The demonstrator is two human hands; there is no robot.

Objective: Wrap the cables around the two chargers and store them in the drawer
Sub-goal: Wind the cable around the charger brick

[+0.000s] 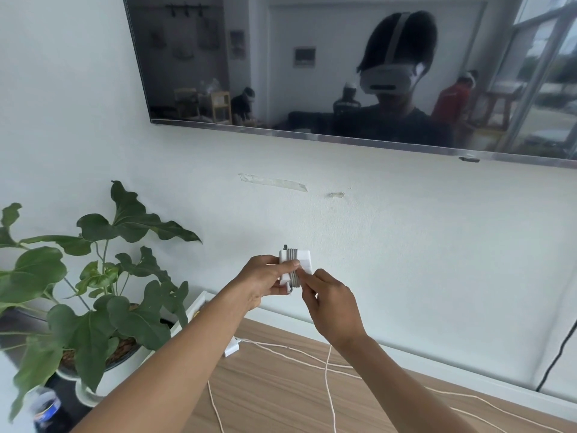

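A white square charger (pixel 303 259) with grey cable wound around its middle is held up in front of the wall. My left hand (pixel 265 280) grips its left side, thumb across the coil. My right hand (pixel 331 304) pinches the cable end at the charger's lower right. A second white charger (pixel 231 347) lies on the wooden top (pixel 281 385), partly hidden behind my left forearm. Its long white cable (pixel 326 379) trails loose across the wood. No drawer is in view.
A leafy potted plant (pixel 103 295) stands at the left beside the wooden top. A dark bottle (pixel 46 410) sits at the bottom left. A wall-mounted TV (pixel 312 73) hangs above. A black cord (pixel 555 360) runs down the wall at the right.
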